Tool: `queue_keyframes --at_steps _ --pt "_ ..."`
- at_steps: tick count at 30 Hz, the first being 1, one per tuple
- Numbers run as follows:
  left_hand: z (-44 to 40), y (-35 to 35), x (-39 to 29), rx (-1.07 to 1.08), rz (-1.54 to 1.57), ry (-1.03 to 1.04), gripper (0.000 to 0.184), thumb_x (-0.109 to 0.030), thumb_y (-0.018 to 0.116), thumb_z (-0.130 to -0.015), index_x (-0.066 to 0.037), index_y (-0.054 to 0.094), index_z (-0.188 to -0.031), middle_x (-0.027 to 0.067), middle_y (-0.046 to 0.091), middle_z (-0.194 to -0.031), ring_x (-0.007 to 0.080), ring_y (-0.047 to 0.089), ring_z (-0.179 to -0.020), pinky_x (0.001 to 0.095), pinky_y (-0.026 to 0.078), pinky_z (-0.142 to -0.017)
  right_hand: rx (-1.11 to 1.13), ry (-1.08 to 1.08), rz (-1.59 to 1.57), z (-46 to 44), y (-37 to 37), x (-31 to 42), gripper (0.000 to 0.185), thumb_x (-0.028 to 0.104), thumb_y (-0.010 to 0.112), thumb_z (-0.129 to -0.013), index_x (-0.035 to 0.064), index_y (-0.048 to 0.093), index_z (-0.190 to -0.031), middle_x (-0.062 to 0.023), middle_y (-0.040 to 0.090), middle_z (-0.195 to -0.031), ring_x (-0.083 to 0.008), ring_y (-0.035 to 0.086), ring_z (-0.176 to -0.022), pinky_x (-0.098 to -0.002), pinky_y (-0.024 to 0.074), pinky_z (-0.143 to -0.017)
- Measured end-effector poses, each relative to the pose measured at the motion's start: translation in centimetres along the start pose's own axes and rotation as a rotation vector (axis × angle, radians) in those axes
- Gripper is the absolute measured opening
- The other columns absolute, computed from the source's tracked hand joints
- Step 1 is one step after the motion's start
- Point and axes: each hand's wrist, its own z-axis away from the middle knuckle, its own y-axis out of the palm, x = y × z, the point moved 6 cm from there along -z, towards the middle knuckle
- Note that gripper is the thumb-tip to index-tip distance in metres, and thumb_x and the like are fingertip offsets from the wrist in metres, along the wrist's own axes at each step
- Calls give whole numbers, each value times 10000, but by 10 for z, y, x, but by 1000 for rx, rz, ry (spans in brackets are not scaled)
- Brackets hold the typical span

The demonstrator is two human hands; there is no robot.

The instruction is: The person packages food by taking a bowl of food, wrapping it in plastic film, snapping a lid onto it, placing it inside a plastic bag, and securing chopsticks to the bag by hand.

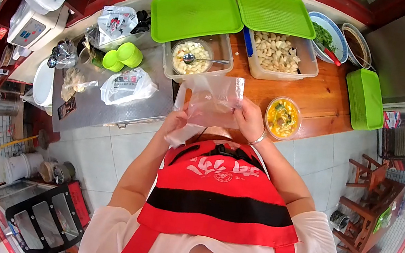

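Note:
A thin clear plastic bag [215, 99] is stretched between my two hands over the front edge of the counter. My left hand [176, 122] pinches its lower left side. At the bag's right edge, my right hand [249, 120] has its fingers closed on the plastic. Just right of that hand sits a round clear bowl of yellow soup [283, 118] with green bits. Beyond the bag, a container of white diced food [191, 58] has a metal spoon [189, 58] in it.
Green trays [197, 14] lie over plastic tubs, one holding pale dumplings [276, 53]. Chopped greens [323, 38] fill a bowl at the back right, near stacked green trays [365, 100]. Green cups [129, 54] and a white bag [128, 86] stand left. Wooden stools [367, 173] are on the floor.

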Motion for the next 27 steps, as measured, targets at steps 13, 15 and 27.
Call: queue_keyframes --at_steps 13,15,27 --pt "4 0 -15 -173 -90 -79 345 -351 543 -949 -39 607 -1081 72 664 -1038 152 630 -914 262 506 -736 27 159 21 11 2 -43 282 -10 498 -800 33 630 -1046 -181 631 -824 -312 631 -708 -365 501 -657" --pt "1 -14 -12 -182 -189 -75 301 -317 561 -945 -46 610 -1067 66 665 -1022 144 625 -882 263 498 -711 -9 142 -22 14 4 -53 269 -5 493 -809 30 629 -1039 -165 637 -793 -280 634 -687 -364 499 -636" --pt "11 -16 -10 -340 -589 -23 205 -270 608 -915 -71 654 -931 -16 637 -841 77 575 -741 224 428 -612 -191 246 369 36 10 -110 355 49 593 -813 -20 537 -1156 -179 600 -983 -285 618 -880 -350 507 -753"
